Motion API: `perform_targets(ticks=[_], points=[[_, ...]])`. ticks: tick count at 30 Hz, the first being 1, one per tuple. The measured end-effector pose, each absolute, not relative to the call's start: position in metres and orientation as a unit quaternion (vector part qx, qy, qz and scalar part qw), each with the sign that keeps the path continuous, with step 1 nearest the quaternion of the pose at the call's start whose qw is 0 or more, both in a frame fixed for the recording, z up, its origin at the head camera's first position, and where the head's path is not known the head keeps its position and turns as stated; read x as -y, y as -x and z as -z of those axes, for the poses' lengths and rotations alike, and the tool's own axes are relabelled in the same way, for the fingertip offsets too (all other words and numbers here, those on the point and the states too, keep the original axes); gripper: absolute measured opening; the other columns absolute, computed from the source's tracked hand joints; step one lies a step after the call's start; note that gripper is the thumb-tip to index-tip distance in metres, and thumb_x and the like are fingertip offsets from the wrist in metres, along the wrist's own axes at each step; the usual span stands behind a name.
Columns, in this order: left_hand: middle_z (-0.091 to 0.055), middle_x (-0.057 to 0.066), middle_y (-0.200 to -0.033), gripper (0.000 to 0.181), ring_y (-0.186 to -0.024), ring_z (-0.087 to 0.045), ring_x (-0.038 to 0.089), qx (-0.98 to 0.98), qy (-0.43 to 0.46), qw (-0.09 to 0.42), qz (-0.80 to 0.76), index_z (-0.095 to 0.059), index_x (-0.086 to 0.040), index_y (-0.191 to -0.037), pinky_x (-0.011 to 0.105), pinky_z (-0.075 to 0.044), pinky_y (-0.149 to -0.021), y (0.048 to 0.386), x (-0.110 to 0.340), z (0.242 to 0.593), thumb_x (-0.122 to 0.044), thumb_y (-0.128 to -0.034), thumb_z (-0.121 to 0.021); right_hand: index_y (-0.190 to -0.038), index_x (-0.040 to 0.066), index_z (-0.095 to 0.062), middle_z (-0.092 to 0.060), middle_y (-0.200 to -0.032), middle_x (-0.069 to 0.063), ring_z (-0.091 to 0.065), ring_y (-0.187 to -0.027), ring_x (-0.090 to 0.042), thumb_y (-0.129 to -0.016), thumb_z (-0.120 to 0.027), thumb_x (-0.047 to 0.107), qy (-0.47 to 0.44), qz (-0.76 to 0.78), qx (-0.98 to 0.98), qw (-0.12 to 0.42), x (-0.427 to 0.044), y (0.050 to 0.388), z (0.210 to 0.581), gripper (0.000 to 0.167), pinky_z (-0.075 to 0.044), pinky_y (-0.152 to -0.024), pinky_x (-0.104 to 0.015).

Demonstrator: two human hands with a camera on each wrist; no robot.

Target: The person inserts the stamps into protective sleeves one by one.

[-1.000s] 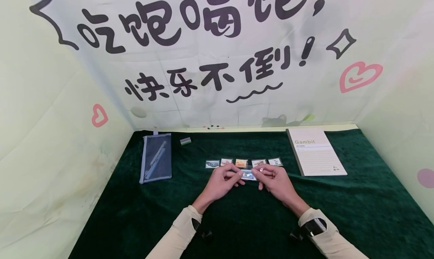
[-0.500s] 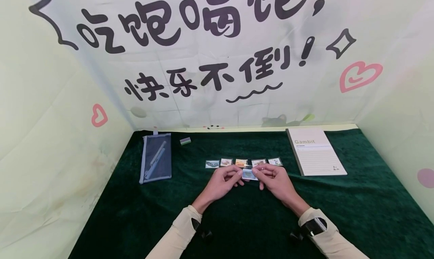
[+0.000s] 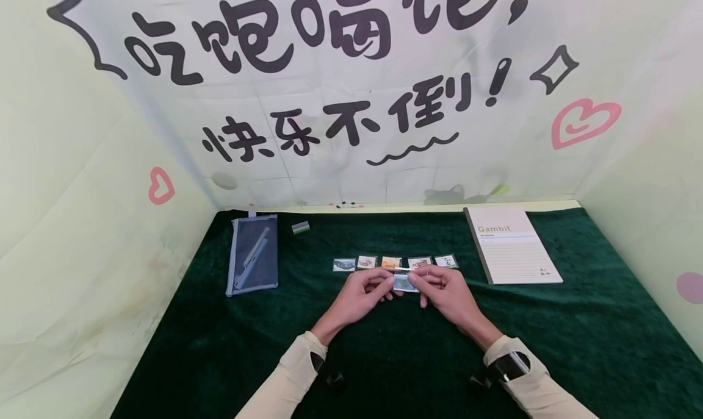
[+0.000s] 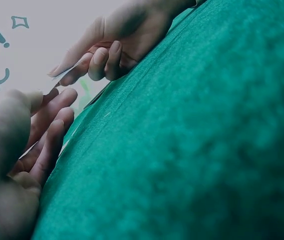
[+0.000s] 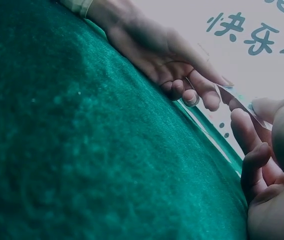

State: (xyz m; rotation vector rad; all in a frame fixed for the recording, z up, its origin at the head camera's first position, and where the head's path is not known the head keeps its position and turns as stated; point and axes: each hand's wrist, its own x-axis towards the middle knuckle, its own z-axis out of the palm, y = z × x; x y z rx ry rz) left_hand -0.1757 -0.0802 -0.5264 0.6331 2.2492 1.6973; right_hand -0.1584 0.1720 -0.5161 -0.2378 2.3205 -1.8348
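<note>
Between both hands, a small blue-and-green postage stamp in a clear sleeve (image 3: 405, 283) is held just above the cloth. My left hand (image 3: 359, 292) pinches its left edge between thumb and index finger. At the opposite edge, my right hand (image 3: 447, 294) pinches it the same way. In the right wrist view the sleeve (image 5: 244, 103) appears thin and nearly edge-on. Just behind the hands lies a row of several similar stamps, among them a blue-grey one (image 3: 345, 265) at the left end, an orange one (image 3: 391, 263) in the middle and a white one (image 3: 445, 261) at the right.
A dark green cloth (image 3: 406, 364) covers the table. At the back left are a blue mesh zip pouch (image 3: 269, 266) with pens inside and a small striped eraser-like block (image 3: 300, 228). A notebook (image 3: 513, 248) lies at the back right. A printed backdrop (image 3: 307, 181) encloses the table.
The held stamp has tilted: the glare on it has gone and its picture now shows more clearly. It has shifted very slightly right. Both hands stay almost in place.
</note>
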Motion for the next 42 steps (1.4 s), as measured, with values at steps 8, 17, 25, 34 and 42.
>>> perform_targets(ticks=[8, 17, 25, 34, 42], points=[[-0.079, -0.001, -0.108, 0.024, -0.092, -0.077, 0.015, -0.779, -0.200, 0.099, -0.586, -0.075, -0.025, -0.124, 0.031, -0.064, -0.082, 0.172, 0.081, 0.519, -0.041, -0.1098, -0.064, -0.126, 0.014, -0.074, -0.078, -0.084, -0.014, -0.071, -0.069, -0.025, -0.107, -0.069, 0.044, 0.090, 0.602, -0.789, 0.083, -0.169, 0.159, 0.516, 0.036, -0.051, -0.069, -0.028], [-0.079, 0.001, -0.112, 0.020, -0.092, -0.078, 0.017, -0.778, -0.196, 0.073, -0.593, -0.074, -0.020, -0.120, 0.033, -0.065, -0.082, 0.169, 0.104, 0.506, -0.035, -0.1069, -0.071, -0.123, 0.019, -0.077, -0.078, -0.085, -0.009, -0.073, -0.069, -0.026, -0.105, -0.069, 0.047, 0.136, 0.571, -0.805, 0.089, -0.144, 0.165, 0.504, 0.035, -0.052, -0.067, -0.029], [-0.082, 0.007, -0.106, 0.020, -0.088, -0.079, 0.020, -0.794, -0.141, 0.009, -0.591, -0.077, -0.016, -0.117, 0.029, -0.065, -0.080, 0.172, 0.156, 0.501, -0.032, -0.1052, -0.074, -0.134, 0.018, -0.071, -0.078, -0.107, 0.001, -0.071, -0.073, -0.022, -0.104, -0.075, 0.037, 0.188, 0.542, -0.815, 0.084, -0.098, 0.187, 0.484, 0.036, -0.058, -0.065, -0.033], [-0.082, 0.001, -0.103, 0.015, -0.090, -0.077, 0.015, -0.841, -0.065, -0.047, -0.536, -0.078, -0.021, -0.111, 0.023, -0.062, -0.080, 0.181, 0.213, 0.499, -0.034, -0.1041, -0.076, -0.125, 0.030, -0.077, -0.078, -0.101, 0.007, -0.067, -0.068, -0.015, -0.102, -0.077, 0.027, 0.244, 0.490, -0.836, 0.041, -0.035, 0.212, 0.487, 0.023, -0.056, -0.061, -0.032], [-0.081, 0.009, -0.106, 0.018, -0.094, -0.077, 0.018, -0.846, -0.031, -0.080, -0.526, -0.079, -0.014, -0.112, 0.016, -0.059, -0.079, 0.187, 0.233, 0.510, -0.029, -0.1037, -0.077, -0.124, 0.024, -0.075, -0.079, -0.099, 0.007, -0.064, -0.068, -0.010, -0.103, -0.077, 0.026, 0.234, 0.424, -0.874, 0.040, 0.004, 0.223, 0.496, 0.022, -0.051, -0.061, -0.028]])
